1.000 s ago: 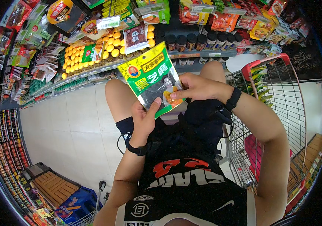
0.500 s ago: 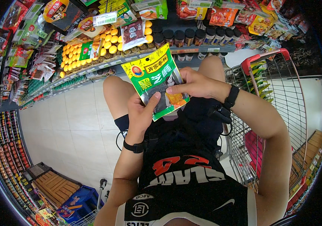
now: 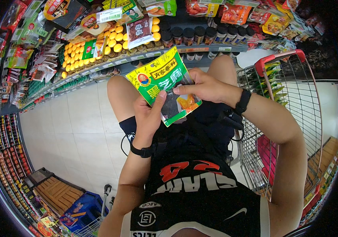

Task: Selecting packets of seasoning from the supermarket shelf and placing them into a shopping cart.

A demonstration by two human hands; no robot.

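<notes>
Between my two hands is a flat green and yellow packet of dark seeds [image 3: 171, 75], tilted above my lap with its printed face up. My left hand [image 3: 150, 114] grips its lower left edge, thumb lying on the front. On the opposite edge, my right hand [image 3: 204, 87] pinches the packet, its thumb also pressed on the front. The fingers of both hands are mostly hidden behind the packet.
Ahead, a shelf holds yellow-capped jars [image 3: 117, 47], dark-lidded bottles [image 3: 199, 36] and a packet of dark red food [image 3: 139, 32]. A wire shopping cart [image 3: 295, 98] with red corners stands at my right. Pale floor tiles [image 3: 58, 138] and a blue box [image 3: 83, 211] lie left.
The packet has turned slightly in my hands, and my left thumb has slid a little up its front. Both hands keep their hold.
</notes>
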